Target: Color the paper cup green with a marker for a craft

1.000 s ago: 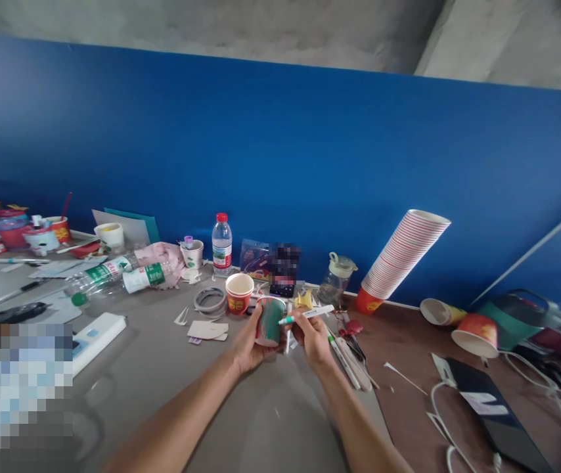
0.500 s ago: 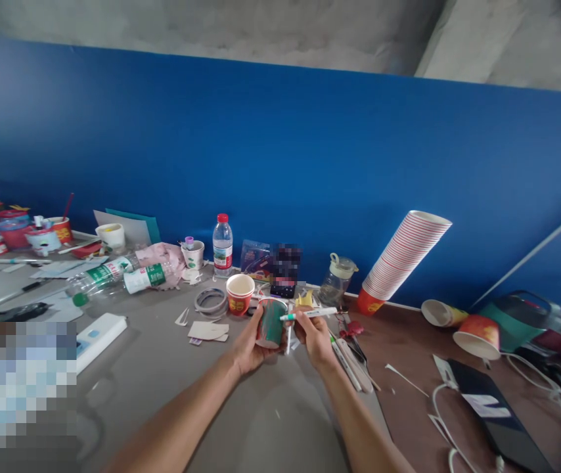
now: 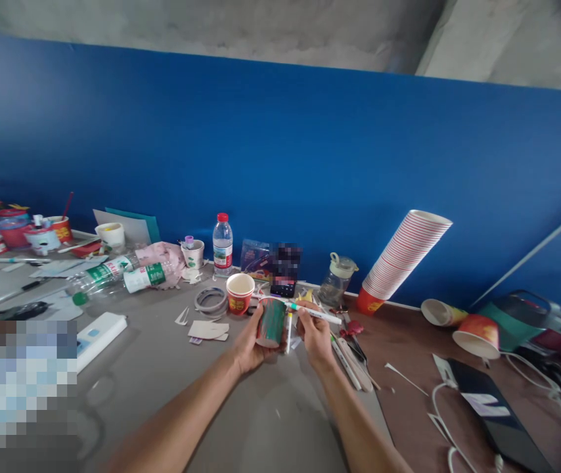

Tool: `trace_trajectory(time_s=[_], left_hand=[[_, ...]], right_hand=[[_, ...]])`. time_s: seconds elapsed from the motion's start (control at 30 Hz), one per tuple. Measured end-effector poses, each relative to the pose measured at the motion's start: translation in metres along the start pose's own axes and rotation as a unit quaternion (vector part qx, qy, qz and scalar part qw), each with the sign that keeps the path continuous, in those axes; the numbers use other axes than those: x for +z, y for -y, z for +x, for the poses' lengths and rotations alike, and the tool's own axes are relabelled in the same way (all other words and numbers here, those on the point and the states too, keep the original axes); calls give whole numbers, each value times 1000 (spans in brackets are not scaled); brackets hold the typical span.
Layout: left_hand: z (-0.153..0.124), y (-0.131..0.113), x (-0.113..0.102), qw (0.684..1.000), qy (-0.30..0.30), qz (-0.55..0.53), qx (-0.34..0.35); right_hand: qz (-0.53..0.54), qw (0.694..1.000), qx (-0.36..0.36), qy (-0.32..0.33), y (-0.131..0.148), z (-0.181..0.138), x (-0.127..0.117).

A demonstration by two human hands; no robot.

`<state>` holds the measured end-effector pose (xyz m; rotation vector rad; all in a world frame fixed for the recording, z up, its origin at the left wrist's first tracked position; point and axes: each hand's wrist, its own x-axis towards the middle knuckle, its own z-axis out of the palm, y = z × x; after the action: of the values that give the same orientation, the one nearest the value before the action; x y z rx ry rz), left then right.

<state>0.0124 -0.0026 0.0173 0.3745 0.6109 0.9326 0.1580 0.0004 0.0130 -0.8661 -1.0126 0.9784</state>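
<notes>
My left hand [image 3: 249, 341] is wrapped round a small paper cup [image 3: 271, 322] coloured green over red, held upright just above the grey table [image 3: 172, 368]. My right hand [image 3: 314, 336] pinches a white marker with a green tip [image 3: 313, 311], its tip touching the cup near the rim. A second pen [image 3: 289, 325] hangs between the two hands, beside the cup.
A red paper cup [image 3: 239, 292], a tape roll [image 3: 210, 301] and a water bottle [image 3: 222, 244] stand behind the hands. A leaning stack of cups [image 3: 401, 257] is at the right, with loose cups [image 3: 476, 335], cables and a black phone [image 3: 494, 410]. Bottles and paint pots lie at the left.
The marker has tilted: its green tip moved up to the cup's rim and its far end dropped lower to the right. The cup and left hand stay put.
</notes>
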Motion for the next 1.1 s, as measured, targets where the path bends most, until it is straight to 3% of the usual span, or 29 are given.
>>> trace_trajectory(time_s=[0.53,1.1], left_hand=[[0,2,0,1000,2,-3,8],[-5,-3,4,997,35,-61,-12]], right_hand=[[16,999,15,41,8,0,3],[36,997,60,23,6,-1,0]])
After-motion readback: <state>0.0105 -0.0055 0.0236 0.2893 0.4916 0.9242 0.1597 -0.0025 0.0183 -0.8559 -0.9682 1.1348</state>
